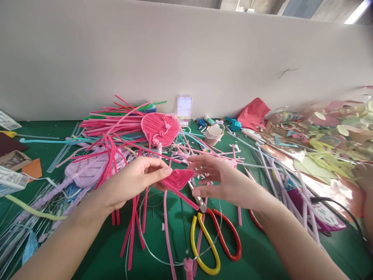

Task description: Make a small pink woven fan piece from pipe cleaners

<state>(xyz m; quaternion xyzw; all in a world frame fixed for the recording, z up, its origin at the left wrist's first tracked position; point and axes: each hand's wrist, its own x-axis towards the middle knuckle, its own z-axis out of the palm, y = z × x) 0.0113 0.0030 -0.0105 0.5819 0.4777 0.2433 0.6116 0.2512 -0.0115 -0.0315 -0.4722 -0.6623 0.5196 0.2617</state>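
Between the thumb and fingers of my left hand is a small dark-pink pipe-cleaner petal, folded into a pointed shape. One loose pipe-cleaner end slants down from it to the right. My right hand is at the petal's right tip with fingers apart; whether a fingertip touches it I cannot tell. Just below lie scissors with one yellow and one red handle, blades partly under the hands. Behind them rests a round pink pipe-cleaner piece with small flower knots.
Pink pipe cleaners are heaped at the back left, beside a lilac woven piece. A paper cup stands near the wall. Purple glue gun and paper scraps fill the right. Another person's hand shows at the far right edge.
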